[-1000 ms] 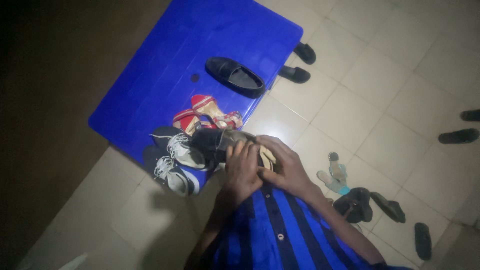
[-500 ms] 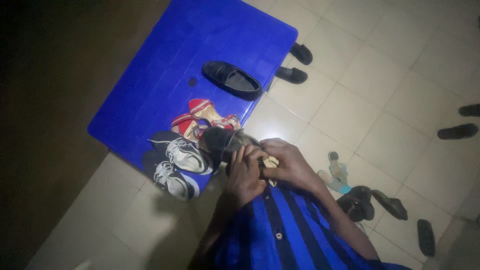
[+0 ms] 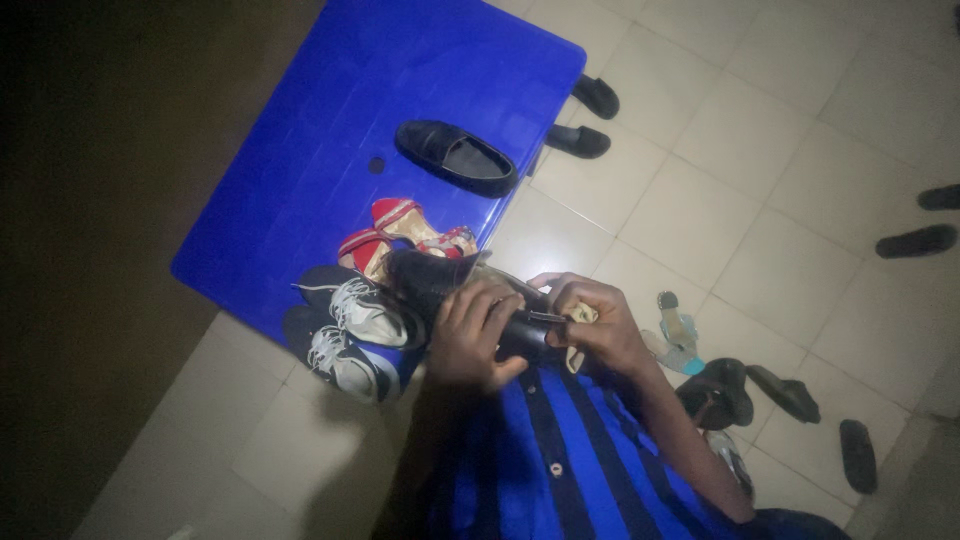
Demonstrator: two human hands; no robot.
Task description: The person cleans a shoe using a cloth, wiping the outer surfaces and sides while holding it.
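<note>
- Blue plastic table is your surface; it stands on a floor of pale square tiles, dim room, left side of the view lost in dark.
- On the table: a black loafer lies alone near the far edge; a pair of red sandals sits nearer you; a pair of grey-and-white sneakers lies at the table's near corner, just beside the sandals.
- Off the table, on the tiles: dark slippers close to its far corner; more dark footwear and one light blue sandal scattered well apart from it, to your right.
- Black shoe in your hands: dark, smooth upper with a faint sheen, open end turned toward the sandals. It hangs over the table's near edge, in front of your striped blue shirt.
- Your left hand is clenched over the shoe's middle, fingers wrapped across the top.
- Your right hand grips the shoe's end nearest you; a pale cloth-like piece shows under those fingers, and what it is cannot be told.
</note>
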